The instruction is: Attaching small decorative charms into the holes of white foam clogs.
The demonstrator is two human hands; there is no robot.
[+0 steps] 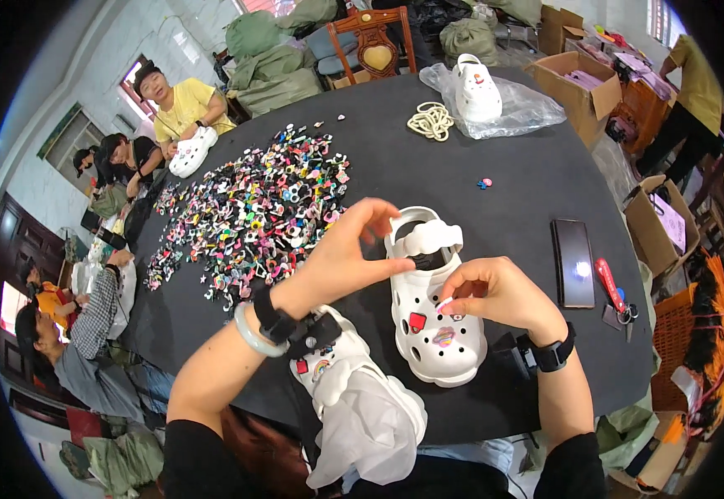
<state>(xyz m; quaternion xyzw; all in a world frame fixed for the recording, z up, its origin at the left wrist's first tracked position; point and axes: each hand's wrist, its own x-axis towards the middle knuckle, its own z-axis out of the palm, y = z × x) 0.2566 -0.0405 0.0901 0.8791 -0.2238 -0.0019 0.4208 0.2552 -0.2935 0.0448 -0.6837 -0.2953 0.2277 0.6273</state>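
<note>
A white clog (438, 353) with holes lies before me, toe towards me, with a red charm and a rainbow-coloured charm on its upper. My right hand (503, 295) is over its right side, thumb and fingers pinching a small white-and-pink shoe charm (443, 305). At the clog's heel end, my left hand (349, 254) has thumb and fingers spread apart; whether it touches the rim I cannot tell. A second white clog (337, 341) with charms lies beneath my left forearm, partly covered by thin white wrapping (366, 420). A large heap of colourful shoe charms (254, 204) spreads to the left.
On the black table (528, 224) are a phone (574, 264), keys with a red strap (607, 279), a loose charm (484, 184), coiled cord (430, 121) and another white clog (477, 91) on plastic. A person in yellow (191, 108) holds a clog across the table; others sit left.
</note>
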